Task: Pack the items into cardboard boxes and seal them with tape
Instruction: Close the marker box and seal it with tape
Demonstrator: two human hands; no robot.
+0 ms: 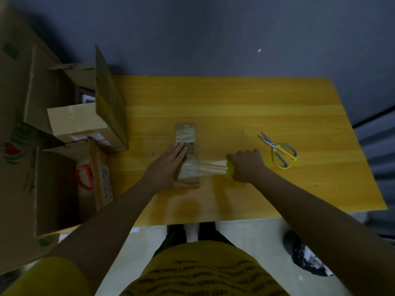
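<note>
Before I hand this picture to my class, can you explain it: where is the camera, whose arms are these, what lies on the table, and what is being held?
There is no machine here. One camera sits on a person's head and looks down, so the arms are that person's own. The left hand presses flat on a small cardboard box on the yellow table. The right hand has its grip round a yellow tape roll, and a strip of tape stretches from it across the box. Scissors lie to the right, untouched. Larger open cartons stand at the left.
</note>
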